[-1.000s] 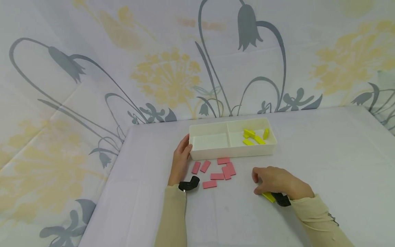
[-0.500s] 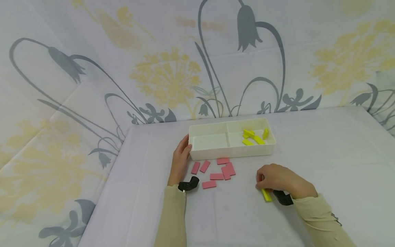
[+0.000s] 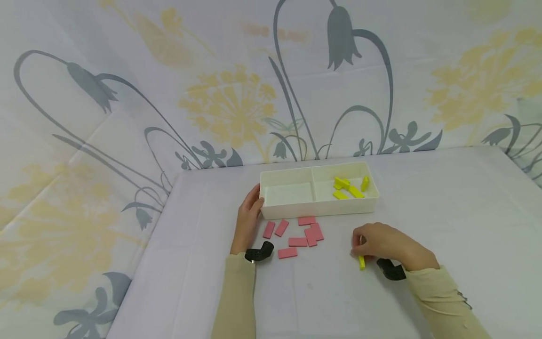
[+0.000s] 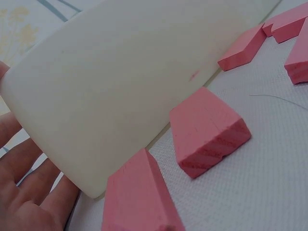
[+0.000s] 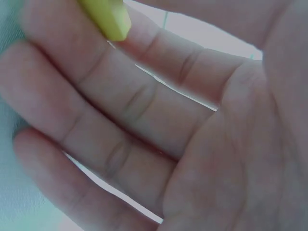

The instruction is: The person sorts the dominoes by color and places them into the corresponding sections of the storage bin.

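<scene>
My right hand [image 3: 376, 242] pinches a small yellow block [image 3: 362, 262] at its fingertips, held on end just above the table. In the right wrist view the yellow block [image 5: 107, 17] shows at the fingertips [image 5: 72, 53] over my palm. A white two-compartment tray [image 3: 296, 207] stands ahead. Its right compartment holds several yellow blocks [image 3: 348, 186]; the left one is bare. My left hand [image 3: 249, 214] rests with straight fingers against the tray's left end. The left wrist view shows the tray wall [image 4: 101, 91], my fingers [image 4: 26, 192] beside it and pink blocks [image 4: 208, 130] at its foot.
Several pink blocks [image 3: 298, 233] lie scattered on the white tablecloth in front of the tray, between my two hands. A flowered curtain hangs behind the table. The table's left edge [image 3: 144, 263] runs near my left arm.
The yellow block lay flat under my right hand; now the fingertips hold it lifted and turned on end. The hand has shifted slightly right. My left hand has not moved.
</scene>
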